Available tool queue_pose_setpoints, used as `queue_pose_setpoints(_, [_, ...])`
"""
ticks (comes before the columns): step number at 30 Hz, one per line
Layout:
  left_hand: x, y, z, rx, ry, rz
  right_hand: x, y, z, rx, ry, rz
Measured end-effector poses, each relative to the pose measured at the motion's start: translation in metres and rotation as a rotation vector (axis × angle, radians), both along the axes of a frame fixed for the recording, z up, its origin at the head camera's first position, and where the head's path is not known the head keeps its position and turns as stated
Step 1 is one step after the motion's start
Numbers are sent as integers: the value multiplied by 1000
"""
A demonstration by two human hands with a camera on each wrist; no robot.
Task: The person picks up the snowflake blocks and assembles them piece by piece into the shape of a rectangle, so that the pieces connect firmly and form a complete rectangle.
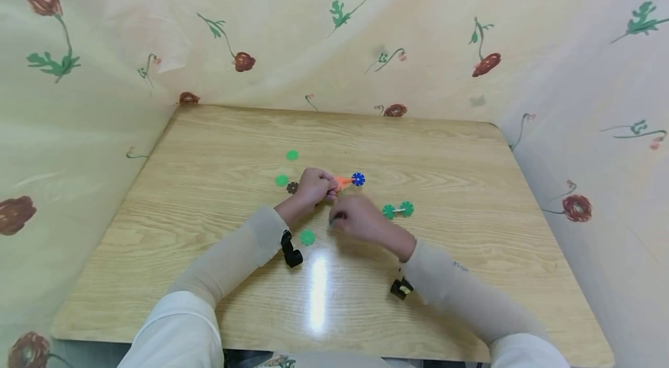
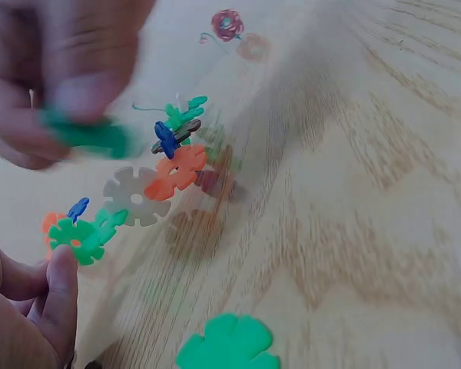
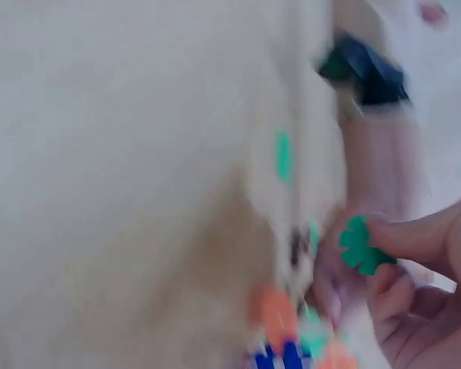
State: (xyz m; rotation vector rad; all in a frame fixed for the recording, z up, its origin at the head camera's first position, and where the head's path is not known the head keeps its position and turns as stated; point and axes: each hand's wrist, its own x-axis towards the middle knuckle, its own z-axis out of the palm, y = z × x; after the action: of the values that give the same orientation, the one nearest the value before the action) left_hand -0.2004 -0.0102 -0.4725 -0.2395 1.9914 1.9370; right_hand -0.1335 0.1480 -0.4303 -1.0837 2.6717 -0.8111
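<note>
Near the middle of the desk (image 1: 455, 165), both hands were close together among small notched discs. The left hand (image 1: 313, 185) pinched a joined piece (image 2: 75, 242) by a green part, with orange and blue showing beside it. The right hand (image 1: 360, 217) held a loose disc (image 3: 359, 246), also green, between thumb and finger, apart from the joined piece.

The discs looked thin, light and rather stiff, probably plastic; smooth faces might let them slide in the fingers, and the narrow teeth seemed likeliest to bend or snap. A pinch on the rim, leaving the opposite notches free, seemed the best hold for the loose disc; the joined piece probably wanted support close to its joints, since a twist could spring them.

Only the head view gave the whole layout: two green discs (image 1: 292, 155) left of the left hand, a brown disc (image 1: 292, 187) near one of them, a green pair (image 1: 406, 208) to the right, and a blue disc (image 1: 358, 179) past the left fingertips. The right wrist view showed the loose disc's toothed edge, which the left wrist view blurred. That last view, though, showed a grey disc (image 2: 137, 197) against an orange disc (image 2: 177, 171); whether either met the joined piece, I could not tell.
</note>
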Motion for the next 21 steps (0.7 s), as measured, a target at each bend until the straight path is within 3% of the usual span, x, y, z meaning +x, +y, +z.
queue_pose_setpoints(5, [-1,-2,0,-8,1,-19,-33,33,8,-179,-27,-233])
queue_pose_setpoints(10, [0,-3,1,-7,7,-21,-60,60,1,-158,-21,-367])
queue_pose_setpoints(16, [1,-3,2,3,13,-30,-74,72,-10,-102,-52,-414])
queue_pose_setpoints(21, [1,-4,2,11,15,-35,-78,72,-15,-88,-42,-402])
